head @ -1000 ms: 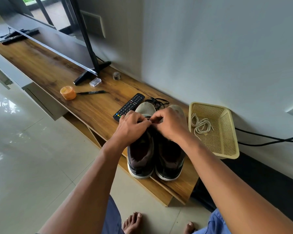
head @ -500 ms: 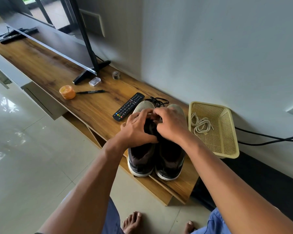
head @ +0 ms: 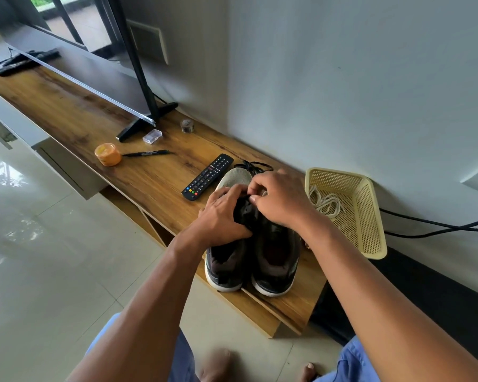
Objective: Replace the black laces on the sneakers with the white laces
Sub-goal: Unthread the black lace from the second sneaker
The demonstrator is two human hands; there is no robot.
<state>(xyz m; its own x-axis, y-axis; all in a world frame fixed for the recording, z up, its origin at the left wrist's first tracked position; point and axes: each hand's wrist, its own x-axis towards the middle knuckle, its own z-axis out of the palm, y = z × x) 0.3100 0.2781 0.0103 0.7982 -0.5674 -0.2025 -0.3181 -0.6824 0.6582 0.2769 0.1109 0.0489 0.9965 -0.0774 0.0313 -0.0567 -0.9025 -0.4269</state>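
Two dark sneakers with pale toes stand side by side on the wooden shelf, the left sneaker beside the right sneaker, heels toward me. My left hand grips the tongue area of the left sneaker. My right hand is curled over the same spot, its fingertips pinching at the lacing; what they pinch is hidden. A loose black lace lies behind the toes. White laces lie coiled in the yellow basket to the right.
A black remote lies just left of the sneakers. Farther left are a pen, an orange jar, a small clear box and the TV stand foot. Black cables run along the wall at right.
Both hands have shifted slightly along the lacing of the left sneaker, exposing its dark tongue between them. The sneakers and basket stay put.
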